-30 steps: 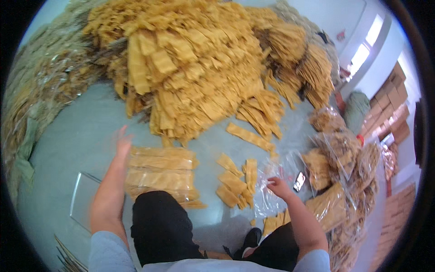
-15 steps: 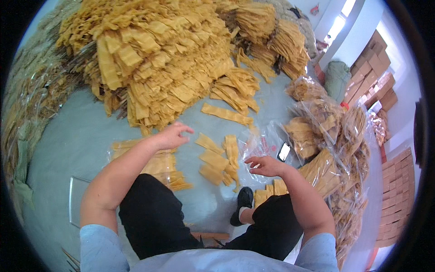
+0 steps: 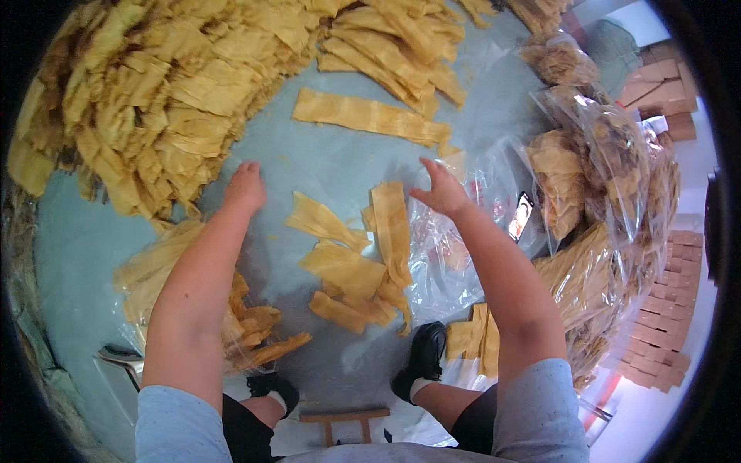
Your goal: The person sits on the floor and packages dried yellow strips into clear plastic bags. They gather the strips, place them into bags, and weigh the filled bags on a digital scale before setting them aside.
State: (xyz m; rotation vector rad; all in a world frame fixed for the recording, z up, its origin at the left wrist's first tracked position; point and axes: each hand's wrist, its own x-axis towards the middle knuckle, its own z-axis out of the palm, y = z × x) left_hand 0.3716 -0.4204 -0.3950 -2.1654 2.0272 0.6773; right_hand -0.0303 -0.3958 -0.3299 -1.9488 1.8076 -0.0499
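Note:
My left hand [image 3: 245,187] is stretched forward over the grey floor [image 3: 270,147], beside the large pile of flat yellow strips [image 3: 154,92], open with nothing seen in it. My right hand [image 3: 438,187] reaches out, empty, thumb and fingers spread, near a long strip [image 3: 363,116] and a crumpled clear plastic bag [image 3: 440,270]. Between my arms lie loose, shorter pieces [image 3: 343,270]. Under my left forearm, a plastic-covered bundle of strips [image 3: 135,278] is partly hidden. A phone [image 3: 522,216] lies right of my right hand.
Bagged bundles of dried strips [image 3: 594,170] line the right side, with a green sack [image 3: 610,54] and brown cardboard stacks [image 3: 656,301] behind. More strips [image 3: 386,54] lie at the top. A small wooden stool [image 3: 343,417] shows between my feet, which wear black shoes [image 3: 417,359].
My arms have stretched farther forward, my left hand toward the big pile and my right hand upward. The head view has shifted closer over the floor, and both shoes now show.

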